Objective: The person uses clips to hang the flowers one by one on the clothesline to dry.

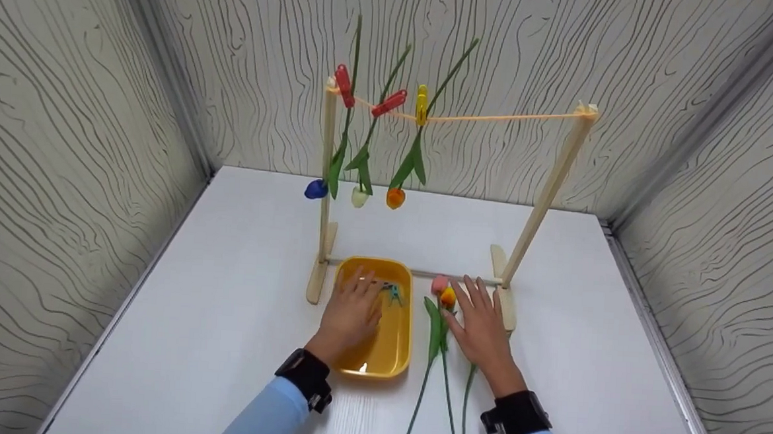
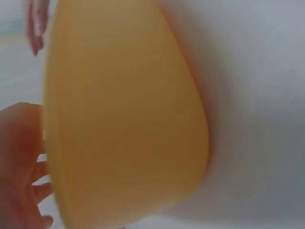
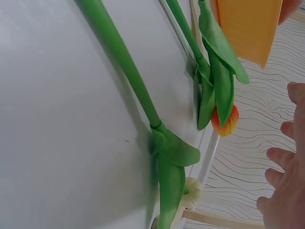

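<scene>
My left hand (image 1: 353,308) hovers over the left side of a yellow tray (image 1: 386,343), its fingers extended and holding nothing visible. Inside the tray, a teal clothespin (image 1: 394,293) lies near the far end, partly beside a darker one. With fingers spread, my right hand (image 1: 483,328) is just right of a pink tulip (image 1: 440,284) and an orange-yellow tulip (image 1: 448,295) lying on the table. Beneath that hand runs a third stem (image 1: 468,393); the right wrist view shows its pale bloom (image 3: 192,192). The left wrist view is mostly filled by the tray's outer wall (image 2: 128,105).
Behind the tray stands a wooden frame (image 1: 549,199) with an orange string (image 1: 504,118). Blue (image 1: 316,189), white (image 1: 360,198) and orange (image 1: 395,198) tulips hang upside down from it, held by two red clothespins (image 1: 390,103) and one yellow clothespin (image 1: 421,105). Wood-patterned panels surround the white table.
</scene>
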Available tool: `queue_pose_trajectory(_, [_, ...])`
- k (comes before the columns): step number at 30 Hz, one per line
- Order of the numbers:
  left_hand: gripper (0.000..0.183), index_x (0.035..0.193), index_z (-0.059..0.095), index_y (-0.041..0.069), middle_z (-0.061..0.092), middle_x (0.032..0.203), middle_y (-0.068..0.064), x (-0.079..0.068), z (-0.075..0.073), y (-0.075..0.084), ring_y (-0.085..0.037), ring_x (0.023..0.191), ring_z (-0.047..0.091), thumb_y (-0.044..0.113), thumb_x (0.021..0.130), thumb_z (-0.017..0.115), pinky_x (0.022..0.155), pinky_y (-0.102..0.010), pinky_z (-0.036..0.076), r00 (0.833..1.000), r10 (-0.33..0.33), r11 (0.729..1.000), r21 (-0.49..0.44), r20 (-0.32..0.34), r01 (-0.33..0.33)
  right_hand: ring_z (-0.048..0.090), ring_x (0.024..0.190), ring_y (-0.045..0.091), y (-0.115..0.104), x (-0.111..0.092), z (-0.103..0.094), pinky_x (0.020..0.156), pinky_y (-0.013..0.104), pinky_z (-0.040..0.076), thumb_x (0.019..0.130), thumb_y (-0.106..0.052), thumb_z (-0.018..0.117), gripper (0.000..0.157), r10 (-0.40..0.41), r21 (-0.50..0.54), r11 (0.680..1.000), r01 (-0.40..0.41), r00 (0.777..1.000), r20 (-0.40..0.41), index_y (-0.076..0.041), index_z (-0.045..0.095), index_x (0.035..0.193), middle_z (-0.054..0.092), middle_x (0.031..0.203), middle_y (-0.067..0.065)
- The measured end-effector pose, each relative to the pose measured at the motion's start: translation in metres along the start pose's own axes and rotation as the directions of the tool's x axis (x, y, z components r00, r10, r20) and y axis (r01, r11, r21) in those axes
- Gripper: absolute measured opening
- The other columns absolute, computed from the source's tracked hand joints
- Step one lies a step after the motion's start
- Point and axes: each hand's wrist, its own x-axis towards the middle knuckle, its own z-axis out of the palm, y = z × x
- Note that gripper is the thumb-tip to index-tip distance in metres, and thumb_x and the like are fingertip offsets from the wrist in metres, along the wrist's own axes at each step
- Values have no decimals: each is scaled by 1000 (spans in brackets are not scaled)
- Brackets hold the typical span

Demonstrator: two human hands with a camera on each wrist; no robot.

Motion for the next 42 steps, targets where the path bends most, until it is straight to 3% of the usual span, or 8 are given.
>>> queue_pose_trajectory(4, [51, 163, 50, 22, 46, 174, -1, 16, -2, 8, -28, 168, 32, 29, 113, 59, 139, -58, 23, 989, 111, 985, 120, 95, -122, 27, 168, 44, -1, -3, 2, 137, 69, 14, 109, -44, 64, 68, 5, -5, 1000, -5, 1000, 14, -15, 44, 167, 37, 177, 18])
queue_pose_trajectory(8, [50, 162, 51, 26, 46, 174, 4, 29, -1, 17, -24, 167, 35, 23, 113, 59, 138, -55, 28, 972, 158, 959, 210, 173, -193, 28, 167, 44, 0, -5, 4, 136, 71, 15, 108, -43, 64, 67, 1, -4, 1000, -1, 1000, 20, -16, 45, 166, 38, 177, 18])
queue_pose_trajectory(16, [52, 156, 60, 30, 54, 167, 9, 41, 11, 26, -16, 162, 44, 13, 107, 68, 135, -47, 37, 957, 206, 848, 451, 203, -278, 33, 165, 45, -2, -9, 10, 134, 74, 18, 108, -41, 65, 63, -36, 14, 999, 36, 999, 8, -13, 50, 163, 43, 174, 19])
queue_pose_trajectory(22, [45, 145, 69, 28, 68, 152, 6, 40, 16, 26, -20, 142, 59, 14, 103, 75, 132, -45, 42, 957, 233, 820, 493, 173, -289, 32, 165, 45, -2, -10, 11, 135, 71, 18, 109, -40, 64, 62, -38, 36, 999, 38, 999, 17, -14, 49, 163, 42, 174, 19])
queue_pose_trajectory(27, [43, 141, 72, 27, 71, 148, 4, 39, 17, 25, -22, 137, 62, 18, 100, 80, 131, -45, 43, 951, 251, 801, 513, 182, -309, 30, 167, 44, -2, -12, 10, 137, 68, 17, 110, -42, 62, 62, -18, 44, 999, 16, 999, 33, -14, 48, 164, 40, 175, 17])
queue_pose_trajectory(32, [35, 135, 76, 23, 75, 139, 2, 38, 17, 25, -22, 127, 67, 16, 101, 78, 126, -40, 50, 935, 305, 792, 498, 180, -354, 33, 164, 45, -1, -14, 11, 136, 69, 19, 110, -40, 63, 60, -35, 40, 999, 35, 999, 14, -11, 51, 161, 44, 173, 19])
queue_pose_trajectory(37, [23, 124, 78, 18, 82, 117, -1, 35, 6, 21, -21, 101, 72, 21, 102, 78, 106, -31, 62, 925, 331, 822, 423, 188, -381, 33, 164, 45, -2, -15, 8, 137, 68, 20, 109, -38, 63, 59, -33, 59, 998, 32, 999, 11, -9, 52, 160, 44, 172, 20])
queue_pose_trajectory(42, [24, 126, 77, 15, 81, 108, -3, 32, -19, 16, -20, 89, 70, 23, 104, 76, 96, -30, 66, 955, 239, 951, 154, 174, -267, 32, 165, 44, -8, -14, 0, 137, 63, 24, 110, -36, 64, 61, -17, 101, 995, 16, 1000, 4, -8, 50, 161, 42, 173, 20])
